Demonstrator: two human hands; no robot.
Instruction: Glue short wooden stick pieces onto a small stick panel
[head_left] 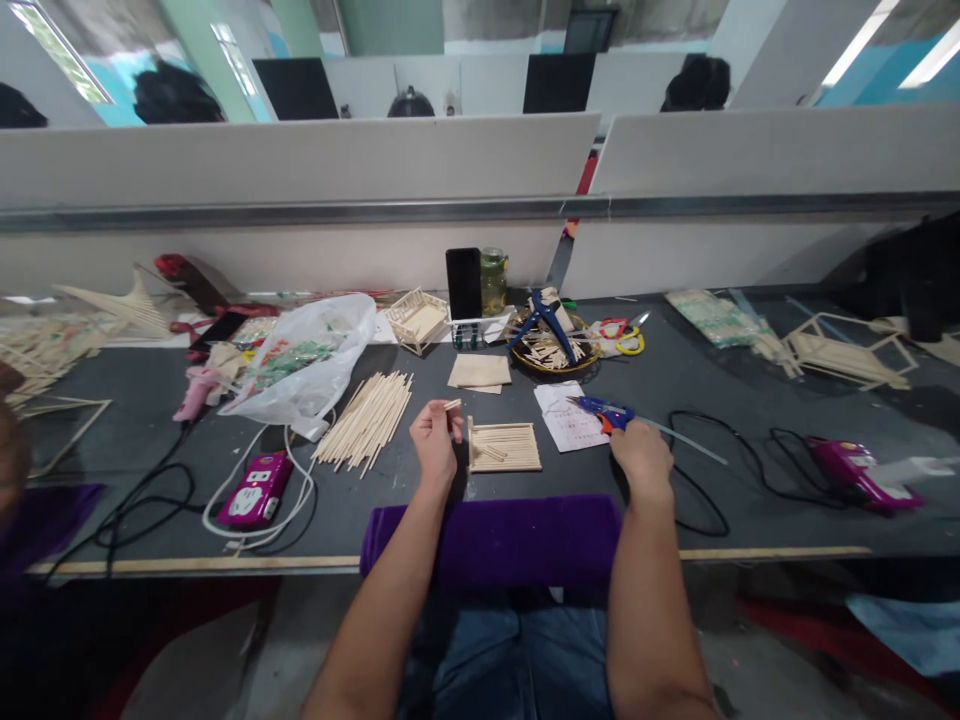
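Note:
My left hand is closed in a pinch on a short wooden stick piece, held just left of a flat panel of glued sticks on the dark table. My right hand grips a blue glue gun, whose nozzle points left over a white paper sheet. A pile of long wooden sticks lies to the left of my left hand.
A purple cloth drapes the table's front edge. A pink power strip with white cables, a plastic bag, a phone, a jar, a bowl of stick pieces with blue pliers and a purple glue gun lie around.

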